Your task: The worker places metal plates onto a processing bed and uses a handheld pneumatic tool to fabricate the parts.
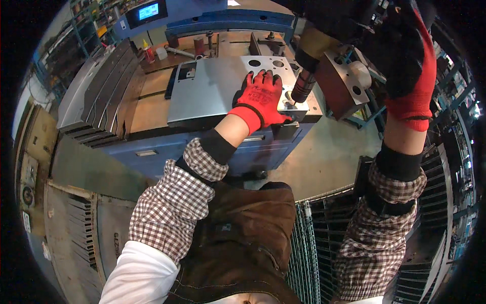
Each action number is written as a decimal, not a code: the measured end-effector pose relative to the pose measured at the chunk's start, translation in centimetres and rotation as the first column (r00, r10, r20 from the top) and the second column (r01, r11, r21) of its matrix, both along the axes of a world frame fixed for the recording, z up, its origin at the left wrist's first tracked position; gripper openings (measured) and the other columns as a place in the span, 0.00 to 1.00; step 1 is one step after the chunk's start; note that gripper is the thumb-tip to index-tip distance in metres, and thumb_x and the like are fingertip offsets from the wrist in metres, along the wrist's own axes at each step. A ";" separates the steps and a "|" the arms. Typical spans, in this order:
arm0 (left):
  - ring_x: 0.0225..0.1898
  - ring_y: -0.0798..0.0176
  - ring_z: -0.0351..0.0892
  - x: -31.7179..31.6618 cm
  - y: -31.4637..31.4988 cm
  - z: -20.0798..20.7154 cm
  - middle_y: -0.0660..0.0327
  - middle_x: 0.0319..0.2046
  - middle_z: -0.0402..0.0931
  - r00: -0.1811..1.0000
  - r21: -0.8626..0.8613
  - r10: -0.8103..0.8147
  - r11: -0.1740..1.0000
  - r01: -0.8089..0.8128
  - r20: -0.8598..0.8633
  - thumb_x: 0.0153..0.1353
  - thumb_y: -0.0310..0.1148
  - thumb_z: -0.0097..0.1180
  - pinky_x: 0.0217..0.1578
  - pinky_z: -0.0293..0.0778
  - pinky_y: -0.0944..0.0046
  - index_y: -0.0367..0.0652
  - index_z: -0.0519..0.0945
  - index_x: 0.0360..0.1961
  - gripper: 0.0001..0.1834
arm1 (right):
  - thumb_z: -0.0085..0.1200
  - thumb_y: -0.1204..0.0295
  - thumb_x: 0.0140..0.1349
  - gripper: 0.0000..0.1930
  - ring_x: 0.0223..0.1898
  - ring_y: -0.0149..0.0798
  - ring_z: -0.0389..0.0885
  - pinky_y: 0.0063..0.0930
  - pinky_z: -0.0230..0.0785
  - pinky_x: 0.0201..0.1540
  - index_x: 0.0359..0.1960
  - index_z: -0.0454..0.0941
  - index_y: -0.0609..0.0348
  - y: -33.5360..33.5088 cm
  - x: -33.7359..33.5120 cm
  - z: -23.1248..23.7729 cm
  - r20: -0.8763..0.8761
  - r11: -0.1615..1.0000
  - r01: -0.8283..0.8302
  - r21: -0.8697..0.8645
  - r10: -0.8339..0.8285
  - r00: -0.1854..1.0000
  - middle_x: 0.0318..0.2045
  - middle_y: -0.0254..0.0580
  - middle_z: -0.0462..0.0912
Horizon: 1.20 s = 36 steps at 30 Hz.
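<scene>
A bent sheet-metal panel (205, 91) with several round holes lies on the workbench in front of me. My left hand (260, 99), in a red glove, presses on its right half with fingers spread and the thumb by the near edge. Just right of that hand, a drill-like spindle with a dark chuck (304, 87) points down at the panel's right end, its tip close to a hole. My right hand (412, 76), in a red and black glove, is raised beside the dark machine head (329, 25). Its fingers are lost in shadow, so what they touch is hidden.
Several bent metal panels (104, 93) stand in a row at the bench's left. Behind lie a red bottle (148, 52) and a hammer-like tool (179, 52). A holed metal box (341, 83) sits right of the spindle. A lit screen (149, 12) is at the back.
</scene>
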State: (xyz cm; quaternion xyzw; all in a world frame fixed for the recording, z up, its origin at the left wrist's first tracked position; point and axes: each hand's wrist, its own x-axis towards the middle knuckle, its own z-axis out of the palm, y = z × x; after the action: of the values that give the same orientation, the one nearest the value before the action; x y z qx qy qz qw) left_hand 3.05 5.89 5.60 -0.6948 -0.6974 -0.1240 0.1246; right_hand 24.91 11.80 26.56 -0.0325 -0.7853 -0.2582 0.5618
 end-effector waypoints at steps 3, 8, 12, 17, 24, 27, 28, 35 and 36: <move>0.73 0.38 0.56 -0.1 -0.1 0.1 0.37 0.69 0.62 1.000 0.000 0.000 1.000 0.000 0.000 0.48 0.69 0.65 0.73 0.47 0.38 0.33 0.63 0.69 0.59 | 0.56 0.82 0.58 0.22 0.62 0.55 0.77 0.34 0.69 0.63 0.56 0.77 0.73 -0.6 0.0 0.4 0.026 0.987 0.114 0.114 -0.117 0.993 0.64 0.59 0.76; 0.73 0.38 0.57 0.2 -0.1 0.3 0.37 0.68 0.62 1.000 -0.004 -0.002 1.000 0.002 0.004 0.47 0.69 0.65 0.73 0.47 0.37 0.33 0.63 0.69 0.59 | 0.48 0.69 0.70 0.23 0.59 0.45 0.81 0.34 0.73 0.62 0.65 0.72 0.67 0.8 1.1 -1.2 -0.217 0.716 -0.392 -0.577 0.328 0.919 0.60 0.52 0.79; 0.73 0.38 0.57 -0.1 0.0 0.1 0.38 0.68 0.63 1.000 0.006 -0.006 1.000 0.006 0.005 0.47 0.70 0.65 0.73 0.47 0.37 0.33 0.63 0.69 0.60 | 0.44 0.65 0.76 0.24 0.58 0.42 0.82 0.34 0.74 0.62 0.69 0.68 0.64 2.0 2.0 -1.1 -0.101 0.806 -0.237 -0.542 0.218 0.971 0.59 0.48 0.81; 0.73 0.38 0.56 -0.1 -0.1 0.1 0.37 0.69 0.61 1.000 -0.015 0.010 1.000 -0.010 0.007 0.47 0.70 0.65 0.73 0.47 0.37 0.34 0.63 0.69 0.60 | 0.43 0.66 0.76 0.24 0.59 0.42 0.82 0.34 0.74 0.62 0.69 0.68 0.65 1.6 1.3 -1.5 -0.269 0.631 -0.425 -0.649 0.332 0.904 0.60 0.48 0.80; 0.74 0.38 0.55 0.0 0.0 0.3 0.37 0.70 0.60 1.000 -0.039 0.017 0.999 -0.017 0.013 0.47 0.70 0.64 0.73 0.47 0.37 0.34 0.62 0.70 0.60 | 0.46 0.67 0.74 0.24 0.56 0.40 0.83 0.31 0.75 0.60 0.68 0.70 0.64 2.4 2.2 -1.4 -0.013 0.909 -0.106 -0.403 0.110 0.994 0.60 0.47 0.81; 0.73 0.38 0.56 0.0 0.1 0.2 0.38 0.69 0.61 1.000 -0.031 0.011 0.999 -0.011 -0.001 0.47 0.71 0.64 0.73 0.47 0.37 0.34 0.63 0.69 0.60 | 0.48 0.68 0.73 0.23 0.55 0.38 0.84 0.29 0.75 0.59 0.67 0.72 0.64 2.8 2.1 -1.2 -0.061 0.894 -0.148 -0.423 0.135 0.989 0.58 0.47 0.82; 0.73 0.38 0.56 0.0 0.1 0.2 0.38 0.69 0.61 1.000 -0.029 0.011 1.000 -0.011 -0.007 0.47 0.71 0.64 0.73 0.47 0.37 0.34 0.63 0.69 0.60 | 0.48 0.68 0.73 0.23 0.55 0.38 0.84 0.29 0.75 0.59 0.67 0.72 0.64 2.5 2.0 -1.2 -0.104 0.854 -0.200 -0.480 0.171 0.980 0.58 0.46 0.82; 0.72 0.36 0.58 -0.1 0.1 -0.1 0.38 0.68 0.62 1.000 0.009 -0.010 1.000 0.010 -0.003 0.47 0.70 0.65 0.72 0.49 0.36 0.36 0.64 0.69 0.59 | 0.47 0.70 0.73 0.22 0.54 0.37 0.84 0.28 0.76 0.57 0.67 0.71 0.65 1.5 1.5 -1.5 -0.157 0.843 -0.173 -0.510 0.107 0.982 0.56 0.46 0.83; 0.72 0.36 0.58 -0.2 0.1 -0.2 0.38 0.68 0.62 1.000 0.020 -0.015 1.000 0.015 0.003 0.47 0.70 0.65 0.72 0.49 0.36 0.37 0.64 0.69 0.59 | 0.46 0.70 0.74 0.22 0.54 0.37 0.84 0.28 0.76 0.57 0.67 0.71 0.65 1.1 1.1 -1.3 -0.139 0.864 -0.123 -0.487 0.063 0.988 0.56 0.46 0.83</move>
State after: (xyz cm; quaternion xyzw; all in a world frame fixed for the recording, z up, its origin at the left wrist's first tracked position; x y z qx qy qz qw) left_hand 2.86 5.97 5.43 -0.6985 -0.6911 -0.1330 0.1298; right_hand 26.03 12.86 25.25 -0.1524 -0.7912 -0.0188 0.5920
